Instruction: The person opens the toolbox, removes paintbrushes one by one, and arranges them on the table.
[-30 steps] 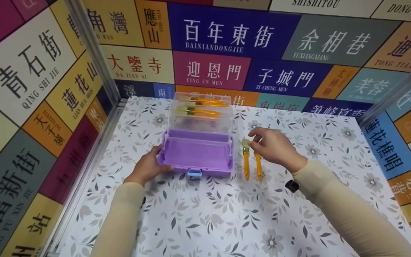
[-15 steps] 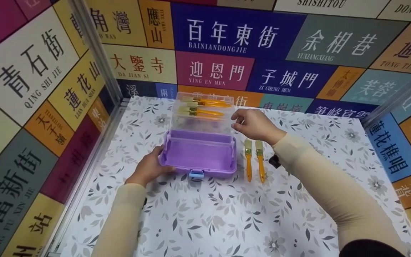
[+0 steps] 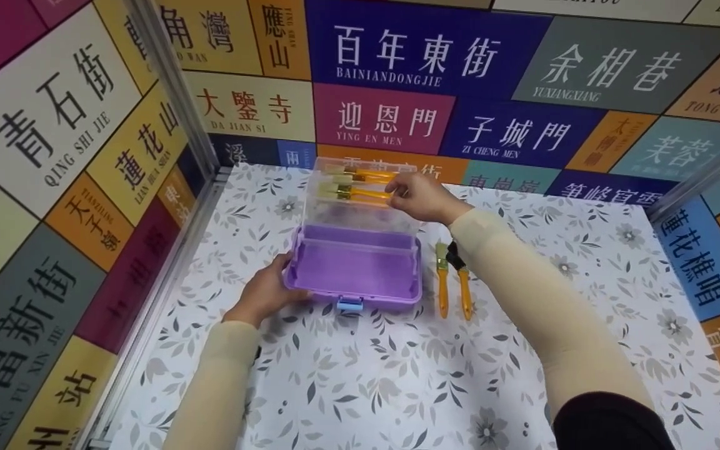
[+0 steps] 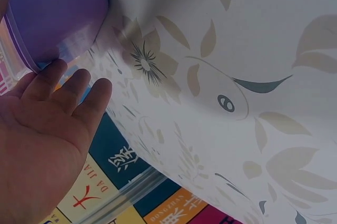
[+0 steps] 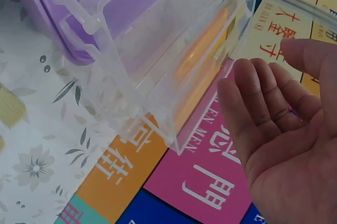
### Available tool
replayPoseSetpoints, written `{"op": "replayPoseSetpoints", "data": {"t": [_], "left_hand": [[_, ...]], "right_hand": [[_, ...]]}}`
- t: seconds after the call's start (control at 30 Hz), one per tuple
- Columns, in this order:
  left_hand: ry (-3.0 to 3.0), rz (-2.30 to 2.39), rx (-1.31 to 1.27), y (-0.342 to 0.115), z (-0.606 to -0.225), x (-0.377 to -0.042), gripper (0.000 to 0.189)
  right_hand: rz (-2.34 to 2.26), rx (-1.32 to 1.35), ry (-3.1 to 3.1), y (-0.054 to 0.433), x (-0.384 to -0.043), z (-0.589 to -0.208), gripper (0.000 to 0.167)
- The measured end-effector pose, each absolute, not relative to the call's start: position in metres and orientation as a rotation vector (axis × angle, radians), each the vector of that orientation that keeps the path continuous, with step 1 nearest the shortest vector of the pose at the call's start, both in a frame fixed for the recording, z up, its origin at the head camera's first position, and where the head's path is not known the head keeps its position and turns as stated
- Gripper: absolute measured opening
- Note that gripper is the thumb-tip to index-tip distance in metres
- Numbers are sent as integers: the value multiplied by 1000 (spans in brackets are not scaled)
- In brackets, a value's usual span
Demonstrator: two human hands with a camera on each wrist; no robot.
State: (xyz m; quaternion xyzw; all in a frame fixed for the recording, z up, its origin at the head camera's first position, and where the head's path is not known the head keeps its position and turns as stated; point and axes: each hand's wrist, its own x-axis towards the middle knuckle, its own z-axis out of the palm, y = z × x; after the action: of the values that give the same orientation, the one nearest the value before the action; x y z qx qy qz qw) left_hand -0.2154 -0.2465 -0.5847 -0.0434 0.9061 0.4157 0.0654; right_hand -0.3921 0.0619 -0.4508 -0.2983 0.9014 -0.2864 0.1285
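Observation:
A purple box (image 3: 357, 269) with a blue front latch (image 3: 350, 303) stands with its clear lid (image 3: 360, 215) raised at the back. Several paintbrushes (image 3: 342, 189) with orange handles lie in the lid's far part. At the box's left corner my left hand (image 3: 264, 290) holds on with thumb in front and fingers along the side; in the left wrist view, fingertips touch the purple wall (image 4: 63, 8). My right hand (image 3: 422, 195) hovers by the lid's right end, near the brush handles (image 5: 202, 45), fingers loosely curled around nothing. Its fingertips appear apart from the lid in the right wrist view.
Two more paintbrushes lie on the flowered tabletop right of the box: one brush (image 3: 442, 281) fully visible, the other brush (image 3: 465, 294) partly covered by the right wrist camera (image 3: 454, 255). Printed sign panels (image 3: 385, 115) wall in the back and sides.
My right hand has moved up and left, from above the two loose brushes to the lid's right end. My left hand and the box stay together. The head view has shifted slightly.

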Motion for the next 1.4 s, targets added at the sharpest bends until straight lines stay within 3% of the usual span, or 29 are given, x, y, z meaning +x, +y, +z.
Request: {"op": "replayPoseSetpoints", "data": {"t": [0.47,1.4], "left_hand": [[2735,1253,-151,-243,-584,-215,101],[2745,1243,-162,-247,-588,-216,98]], "right_hand": [[-714,-902,2640,33,-417,-477,32],[-349,-847,2861,8,-411,-498,28]]}}
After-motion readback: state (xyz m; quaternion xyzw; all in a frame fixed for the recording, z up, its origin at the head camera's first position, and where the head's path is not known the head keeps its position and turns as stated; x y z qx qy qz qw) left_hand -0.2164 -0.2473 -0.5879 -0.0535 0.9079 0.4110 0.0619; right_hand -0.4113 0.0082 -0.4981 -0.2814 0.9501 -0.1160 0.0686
